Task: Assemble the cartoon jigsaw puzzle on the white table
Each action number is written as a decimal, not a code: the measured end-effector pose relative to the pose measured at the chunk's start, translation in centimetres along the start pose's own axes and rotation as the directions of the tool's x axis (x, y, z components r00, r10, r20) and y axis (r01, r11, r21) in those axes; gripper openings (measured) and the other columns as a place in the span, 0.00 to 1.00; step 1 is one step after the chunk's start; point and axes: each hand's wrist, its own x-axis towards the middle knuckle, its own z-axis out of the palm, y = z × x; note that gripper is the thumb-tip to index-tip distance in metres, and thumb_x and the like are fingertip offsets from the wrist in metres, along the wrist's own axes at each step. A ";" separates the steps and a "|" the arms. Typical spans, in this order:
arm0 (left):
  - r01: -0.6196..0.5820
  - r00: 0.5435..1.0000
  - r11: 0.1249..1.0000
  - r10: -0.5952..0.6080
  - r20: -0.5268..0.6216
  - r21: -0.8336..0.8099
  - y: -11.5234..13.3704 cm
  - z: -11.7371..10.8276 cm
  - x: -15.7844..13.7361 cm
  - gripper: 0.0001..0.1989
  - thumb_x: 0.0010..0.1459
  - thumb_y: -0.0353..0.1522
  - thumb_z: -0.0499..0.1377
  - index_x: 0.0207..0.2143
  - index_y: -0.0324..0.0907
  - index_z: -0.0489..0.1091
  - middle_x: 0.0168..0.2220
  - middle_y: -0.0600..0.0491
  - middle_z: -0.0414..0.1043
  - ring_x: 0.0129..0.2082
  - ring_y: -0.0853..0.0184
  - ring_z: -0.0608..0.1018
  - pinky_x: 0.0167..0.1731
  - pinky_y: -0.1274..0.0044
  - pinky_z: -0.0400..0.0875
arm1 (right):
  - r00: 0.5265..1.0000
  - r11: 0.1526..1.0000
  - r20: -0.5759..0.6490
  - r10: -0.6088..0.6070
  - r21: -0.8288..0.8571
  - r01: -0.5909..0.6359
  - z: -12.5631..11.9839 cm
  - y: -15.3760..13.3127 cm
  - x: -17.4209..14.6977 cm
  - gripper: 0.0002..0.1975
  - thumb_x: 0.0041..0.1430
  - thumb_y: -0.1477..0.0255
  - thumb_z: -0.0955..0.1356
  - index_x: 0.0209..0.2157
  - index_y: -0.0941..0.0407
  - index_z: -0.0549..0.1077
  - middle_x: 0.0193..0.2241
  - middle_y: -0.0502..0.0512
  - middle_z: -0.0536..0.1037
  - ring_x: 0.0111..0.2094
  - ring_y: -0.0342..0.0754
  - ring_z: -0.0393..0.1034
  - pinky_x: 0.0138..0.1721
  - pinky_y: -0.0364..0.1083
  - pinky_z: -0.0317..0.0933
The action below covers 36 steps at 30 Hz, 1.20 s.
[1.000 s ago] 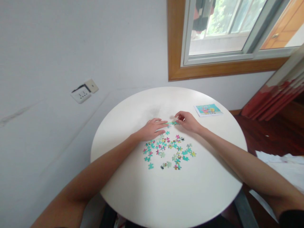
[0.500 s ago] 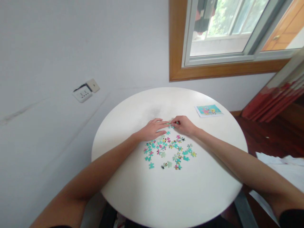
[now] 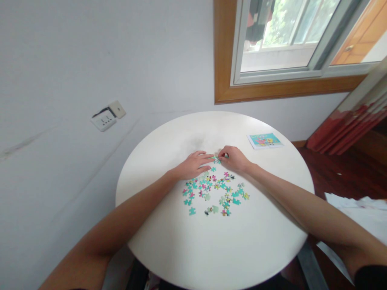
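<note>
Several loose jigsaw puzzle pieces in teal, pink, pale green and yellow lie scattered over the middle of the round white table. Beyond them, my left hand rests flat with its fingers stretched out, the tips touching a small teal cluster of puzzle pieces. From the right, my right hand pinches at that same cluster with thumb and forefinger, apparently on a puzzle piece mostly covered by the fingers. One teal piece lies just below, between the two hands.
A picture card with a teal cartoon scene lies at the table's far right. The wall carries a socket on the left and a wood-framed window behind. A red and white curtain and white papers are to the right.
My right hand's pinching fingers have shifted very slightly at the cluster, where a bit more of the pieces shows. My left hand stays in place. The view has drifted slightly.
</note>
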 end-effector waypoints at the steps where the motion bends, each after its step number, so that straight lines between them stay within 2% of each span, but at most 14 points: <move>1: 0.000 1.000 1.000 0.000 0.001 0.000 0.0 0.0 0.0 0.25 0.69 0.47 0.44 0.63 0.52 0.61 0.66 0.57 0.58 0.63 0.56 0.59 0.62 0.62 0.53 | 1.000 1.000 0.004 -0.002 0.005 0.002 -0.1 0.0 0.0 0.07 0.57 0.74 0.68 0.33 0.56 0.81 0.31 0.55 0.78 0.33 0.46 0.69 0.39 0.44 0.59; 18: 0.015 1.000 1.000 -0.015 0.010 -0.009 0.4 -0.2 0.1 0.25 0.69 0.46 0.42 0.64 0.53 0.60 0.66 0.57 0.58 0.63 0.58 0.59 0.62 0.62 0.52 | 0.997 0.999 0.066 -0.029 -0.013 0.030 0.0 -0.1 -0.3 0.10 0.55 0.74 0.67 0.33 0.54 0.82 0.33 0.56 0.79 0.35 0.47 0.70 0.42 0.45 0.60; 25: 0.015 1.000 1.000 -0.015 0.008 -0.011 0.0 0.0 0.0 0.25 0.69 0.46 0.42 0.63 0.52 0.60 0.66 0.56 0.58 0.63 0.58 0.58 0.62 0.62 0.53 | 1.000 0.998 -0.028 0.005 -0.057 -0.006 -0.8 0.6 -0.1 0.11 0.56 0.77 0.66 0.37 0.56 0.81 0.34 0.57 0.79 0.35 0.47 0.69 0.42 0.45 0.60; 36: 0.012 1.000 0.999 -0.013 -0.004 -0.035 0.2 -0.1 0.1 0.24 0.69 0.46 0.43 0.63 0.53 0.61 0.66 0.56 0.59 0.63 0.58 0.59 0.62 0.61 0.52 | 0.996 0.996 0.071 -0.049 -0.074 0.054 -0.4 0.3 -0.7 0.18 0.52 0.83 0.65 0.37 0.52 0.83 0.37 0.56 0.78 0.41 0.50 0.69 0.47 0.46 0.60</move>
